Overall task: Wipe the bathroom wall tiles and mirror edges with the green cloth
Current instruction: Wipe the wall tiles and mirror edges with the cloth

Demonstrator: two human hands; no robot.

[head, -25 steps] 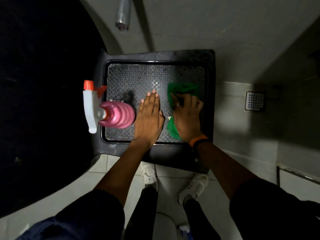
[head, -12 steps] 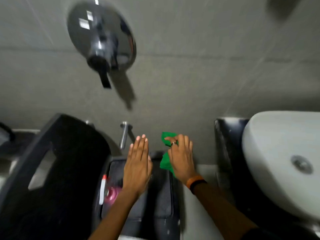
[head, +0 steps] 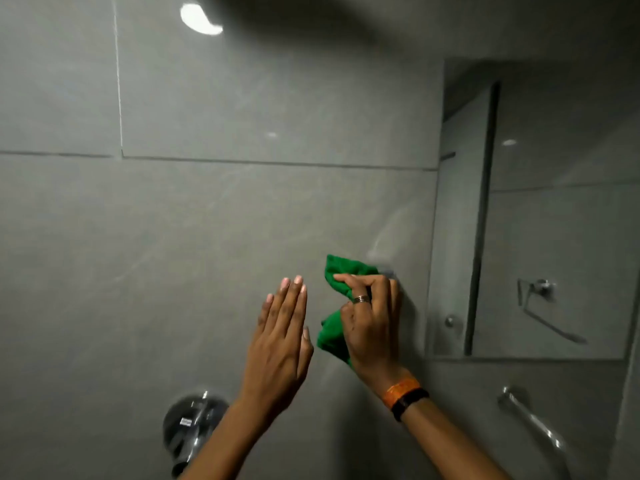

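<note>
My right hand (head: 372, 323) grips a bunched green cloth (head: 334, 336) and holds it against the grey wall tiles (head: 214, 216), a short way left of the mirror (head: 554, 237). The cloth sticks out above and below the fingers; its middle is hidden by the hand. The mirror's left edge (head: 433, 258) runs down just right of that hand. My left hand (head: 282, 344) is raised beside the cloth, flat with fingers together and straight, holding nothing; whether it touches the wall is unclear.
A round chrome mixer valve (head: 192, 427) sits on the wall below my left forearm. A chrome tap spout (head: 530, 420) shows at the lower right, under the mirror. The mirror reflects a towel holder (head: 543, 306). A light glare (head: 201, 19) marks the upper tiles.
The view has swung up from the black tray and spray bottle to the wall. Both hands rose with it, and the cloth went from the tray to the tile beside the mirror.
</note>
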